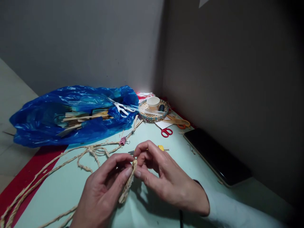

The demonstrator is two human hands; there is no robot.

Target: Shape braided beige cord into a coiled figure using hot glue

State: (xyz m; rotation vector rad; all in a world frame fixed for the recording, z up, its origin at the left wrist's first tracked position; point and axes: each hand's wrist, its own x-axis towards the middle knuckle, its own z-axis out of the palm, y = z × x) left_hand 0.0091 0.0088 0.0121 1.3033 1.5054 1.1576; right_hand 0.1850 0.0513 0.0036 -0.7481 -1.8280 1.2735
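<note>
Both my hands meet over the pale green table top (171,145), pinching one short braided straw piece (128,185). My left hand (104,190) grips its side with thumb and fingers. My right hand (163,177) pinches its upper end between thumb and forefinger. Long twisted straw cords (71,156) trail from the area to the left, with a small pink clip (122,141) on one of them. A yellow-handled tool (161,148) lies just behind my right hand.
A blue plastic bag (71,114) with straw strips lies at the back left, white scissors (122,108) on it. A small woven tray (153,110) holds a white cup. Red scissors (166,131), orange scissors (178,122) and a dark phone (216,156) lie right, by the wall.
</note>
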